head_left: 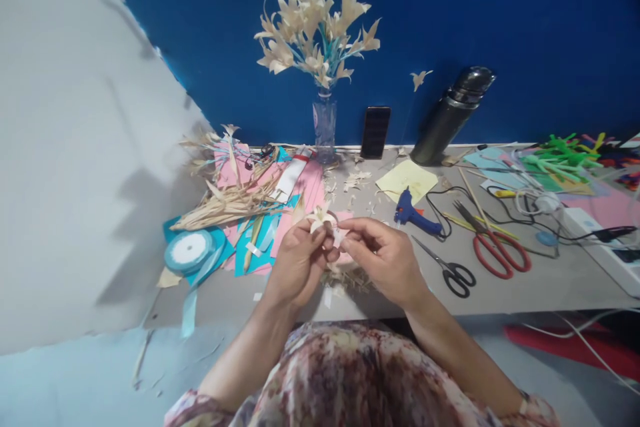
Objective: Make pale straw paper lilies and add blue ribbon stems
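Observation:
My left hand (299,260) and my right hand (385,255) meet over the near edge of the grey table (550,280). Between their pinched fingertips sits a small cream leaf flower (321,219), its petals pointing up. The left fingers wrap its base. The right thumb and forefinger pinch a thin pale strip beside it. A little heap of dry straw scraps (347,275) lies on the table just under the hands.
Black scissors (447,268), red scissors (493,243) and a blue glue gun (413,212) lie to the right. Pink and teal paper, dried leaves (225,203) and a ribbon spool (189,250) lie left. A vase of cream flowers (324,121), a phone (375,131) and a flask (453,113) stand at the back.

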Motion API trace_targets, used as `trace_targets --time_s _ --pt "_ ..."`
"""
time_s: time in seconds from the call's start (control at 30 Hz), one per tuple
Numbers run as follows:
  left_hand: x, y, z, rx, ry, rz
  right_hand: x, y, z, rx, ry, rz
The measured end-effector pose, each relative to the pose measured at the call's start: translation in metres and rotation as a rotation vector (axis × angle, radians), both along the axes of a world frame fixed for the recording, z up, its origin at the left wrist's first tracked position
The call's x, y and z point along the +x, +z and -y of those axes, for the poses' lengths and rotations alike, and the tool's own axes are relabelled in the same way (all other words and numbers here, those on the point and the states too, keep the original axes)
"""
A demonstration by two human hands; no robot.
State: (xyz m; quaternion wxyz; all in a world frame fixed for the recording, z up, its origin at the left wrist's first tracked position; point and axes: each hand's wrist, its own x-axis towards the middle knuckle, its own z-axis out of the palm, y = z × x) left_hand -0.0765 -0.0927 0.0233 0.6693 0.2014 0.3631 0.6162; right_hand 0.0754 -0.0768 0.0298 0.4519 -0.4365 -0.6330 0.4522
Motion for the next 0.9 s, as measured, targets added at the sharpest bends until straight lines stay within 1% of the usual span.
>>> trace_targets --time_s 0.07,0.13,0.2,0.3,0.4,0.47,0.5,0.57,0.63,0.73,0.83,0.9 --pt "-0.006 0.001 0.000 -0.018 -0.015 0.001 0.002 0.001 -0.001 -0.019 -0.004 -0.017" --pt "-0.010 0.001 0.000 -0.023 -0.063 0.027 0.005 0.003 -0.002 0.003 -0.006 -0.012" --pt "-0.011 0.000 0.000 -0.025 -0.104 0.068 0.008 0.005 -0.002 0.034 0.001 0.010" --pt "-0.010 -0.002 -0.001 -0.041 -0.124 0.100 0.011 0.004 -0.001 0.032 0.008 0.007" --pt "-0.010 -0.004 -0.002 -0.049 -0.138 0.083 0.011 0.000 0.000 -0.018 0.088 0.009" --pt "-0.011 -0.004 -0.002 -0.038 -0.132 0.055 0.011 -0.005 -0.002 0.032 0.144 0.102" --pt "-0.011 -0.004 -0.002 -0.028 -0.120 0.040 0.010 -0.007 -0.003 0.082 0.145 0.152" --pt "-0.011 -0.004 -0.003 -0.008 -0.088 0.009 0.009 -0.010 -0.006 0.151 0.079 0.187" --pt "-0.010 -0.003 -0.003 0.011 -0.053 -0.018 0.008 -0.011 -0.008 0.095 0.014 0.116" --pt "-0.008 -0.004 -0.003 0.035 -0.003 -0.051 0.005 -0.010 -0.007 -0.027 0.011 -0.015" --pt "-0.007 -0.005 -0.003 0.051 0.026 -0.103 0.001 -0.008 -0.007 -0.064 0.039 -0.089" --pt "-0.007 -0.006 -0.003 0.063 0.037 -0.151 -0.001 -0.006 -0.007 -0.069 0.037 -0.103"
